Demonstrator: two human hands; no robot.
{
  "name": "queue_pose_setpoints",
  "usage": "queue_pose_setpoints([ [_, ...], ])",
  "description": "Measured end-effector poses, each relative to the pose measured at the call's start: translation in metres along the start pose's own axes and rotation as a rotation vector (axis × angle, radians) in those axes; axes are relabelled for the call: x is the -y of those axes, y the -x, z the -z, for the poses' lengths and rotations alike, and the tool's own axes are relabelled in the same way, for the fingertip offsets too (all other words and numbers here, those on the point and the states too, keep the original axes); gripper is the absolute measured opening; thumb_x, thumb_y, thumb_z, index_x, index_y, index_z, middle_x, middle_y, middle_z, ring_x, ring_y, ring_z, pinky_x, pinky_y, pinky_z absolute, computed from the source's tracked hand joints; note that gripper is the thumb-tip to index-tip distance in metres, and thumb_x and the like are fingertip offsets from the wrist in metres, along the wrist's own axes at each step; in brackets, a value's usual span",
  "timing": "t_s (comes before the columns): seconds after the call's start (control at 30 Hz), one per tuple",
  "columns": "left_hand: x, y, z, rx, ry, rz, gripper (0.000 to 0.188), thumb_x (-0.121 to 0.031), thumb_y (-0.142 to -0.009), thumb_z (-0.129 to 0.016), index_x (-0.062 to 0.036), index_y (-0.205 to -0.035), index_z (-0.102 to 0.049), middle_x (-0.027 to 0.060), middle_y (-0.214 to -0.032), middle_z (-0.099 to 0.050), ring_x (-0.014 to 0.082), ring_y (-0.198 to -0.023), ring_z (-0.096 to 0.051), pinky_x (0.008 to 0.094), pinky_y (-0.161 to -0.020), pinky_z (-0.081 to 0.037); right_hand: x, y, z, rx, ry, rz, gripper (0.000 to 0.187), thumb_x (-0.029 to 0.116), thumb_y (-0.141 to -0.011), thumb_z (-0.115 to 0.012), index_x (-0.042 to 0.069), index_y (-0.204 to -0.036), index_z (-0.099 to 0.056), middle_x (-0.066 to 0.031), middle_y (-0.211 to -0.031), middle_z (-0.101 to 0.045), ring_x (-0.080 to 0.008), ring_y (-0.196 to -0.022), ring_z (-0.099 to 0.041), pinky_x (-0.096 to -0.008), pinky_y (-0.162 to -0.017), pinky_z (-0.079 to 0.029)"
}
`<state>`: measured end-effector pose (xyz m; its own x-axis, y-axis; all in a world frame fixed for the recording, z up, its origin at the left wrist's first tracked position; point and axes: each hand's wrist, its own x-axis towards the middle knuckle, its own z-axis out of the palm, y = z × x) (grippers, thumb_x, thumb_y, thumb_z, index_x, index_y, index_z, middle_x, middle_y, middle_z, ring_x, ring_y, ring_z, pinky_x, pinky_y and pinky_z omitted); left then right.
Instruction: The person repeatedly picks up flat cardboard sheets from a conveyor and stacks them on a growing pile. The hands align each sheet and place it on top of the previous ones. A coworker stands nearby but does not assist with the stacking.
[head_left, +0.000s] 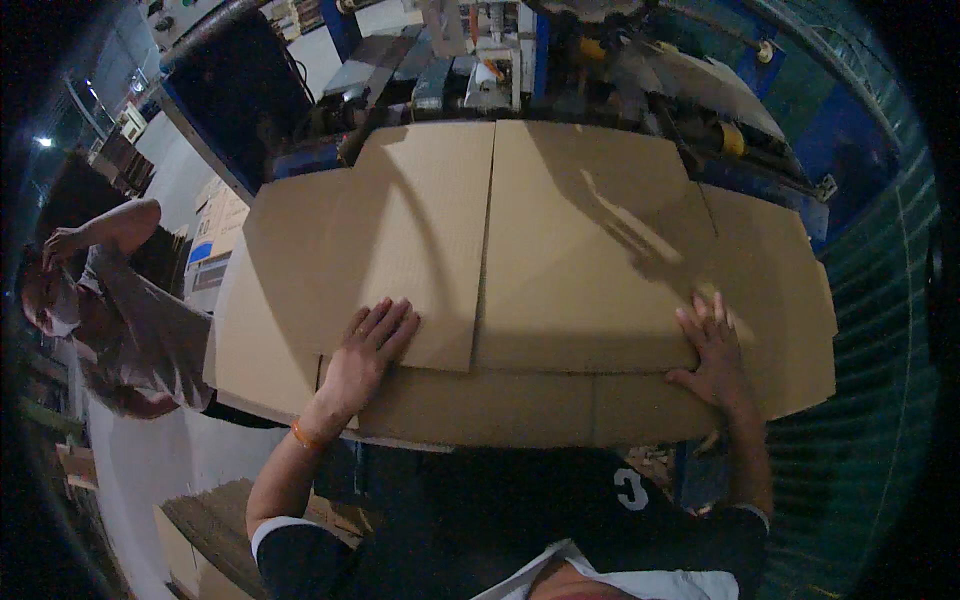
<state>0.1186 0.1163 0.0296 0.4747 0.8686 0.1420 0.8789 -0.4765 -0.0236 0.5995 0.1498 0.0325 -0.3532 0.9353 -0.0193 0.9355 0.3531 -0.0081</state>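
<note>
A stack of large flat brown cardboard sheets (560,250) lies in front of me, with folded flaps meeting along a seam down the middle. My left hand (365,355) rests flat on the near left flap, fingers spread, an orange band on its wrist. Over at the near right edge of the stack, my right hand (712,350) presses on the cardboard with fingers apart and the thumb hooked at the front edge. Neither hand holds anything.
A blue machine (470,70) with rollers and yellow parts stands right behind the cardboard. Another person (110,320) in a grey shirt stands at the left with an arm raised. More cardboard stacks (200,530) sit low on the left. A green corrugated wall (870,300) runs along the right.
</note>
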Motion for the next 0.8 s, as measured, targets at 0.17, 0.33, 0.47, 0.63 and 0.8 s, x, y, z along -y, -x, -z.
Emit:
queue_pose_setpoints([
  [0.17,0.022,-0.012,-0.011,-0.236,0.142,0.053,0.052,-0.013,-0.083,-0.044,-0.0082,-0.135,-0.039,0.0147,-0.139,-0.037,0.0314,-0.129,-0.034,0.0456,-0.107,-0.025,-0.015,-0.030,-0.001,0.048,-0.045,-0.035,0.091,0.059,-0.062,-0.068,0.016,-0.136,-0.037,-0.0154,-0.145,-0.023,-0.0415,-0.135,-0.011,-0.0525,-0.108,-0.014],
  [0.33,0.067,-0.098,-0.032,-0.363,0.240,0.026,0.058,-0.008,-0.078,-0.052,-0.0068,-0.134,-0.039,0.0163,-0.136,-0.039,0.0328,-0.127,-0.035,0.0447,-0.106,-0.027,-0.048,-0.107,-0.013,-0.162,-0.105,0.147,0.073,0.039,-0.074,-0.067,0.015,-0.136,-0.037,-0.0161,-0.144,-0.028,-0.0399,-0.131,-0.025,-0.0454,-0.108,-0.022],
  [0.47,0.080,-0.187,-0.030,-0.231,-0.130,0.242,0.072,-0.014,-0.076,-0.065,-0.0074,-0.138,-0.029,0.0137,-0.140,-0.033,0.0329,-0.131,-0.028,0.0508,-0.107,-0.021,-0.044,-0.174,-0.014,-0.221,-0.011,-0.057,0.059,0.033,-0.083,-0.060,0.013,-0.135,-0.039,-0.0163,-0.138,-0.037,-0.0361,-0.127,-0.034,-0.0406,-0.106,-0.027],
  [0.63,0.065,-0.140,-0.022,-0.483,0.000,0.337,0.077,-0.023,-0.079,-0.067,-0.0064,-0.140,-0.022,0.0190,-0.141,-0.030,0.0347,-0.133,-0.024,0.0489,-0.106,-0.024,-0.021,-0.115,0.025,-0.223,-0.245,-0.226,0.046,0.024,-0.086,-0.057,0.004,-0.126,-0.048,-0.0180,-0.125,-0.051,-0.0371,-0.115,-0.046,-0.0400,-0.095,-0.038],
  [0.8,0.077,0.047,-0.032,-0.676,0.085,0.984,0.075,-0.025,-0.081,-0.063,0.0015,-0.138,-0.022,0.0273,-0.138,-0.030,0.0381,-0.131,-0.026,0.0467,-0.106,-0.022,-0.108,0.040,-0.026,-0.567,-0.449,-0.510,0.053,0.037,-0.085,-0.056,0.003,-0.125,-0.048,-0.0170,-0.120,-0.054,-0.0306,-0.106,-0.053,-0.0400,-0.092,-0.041],
])
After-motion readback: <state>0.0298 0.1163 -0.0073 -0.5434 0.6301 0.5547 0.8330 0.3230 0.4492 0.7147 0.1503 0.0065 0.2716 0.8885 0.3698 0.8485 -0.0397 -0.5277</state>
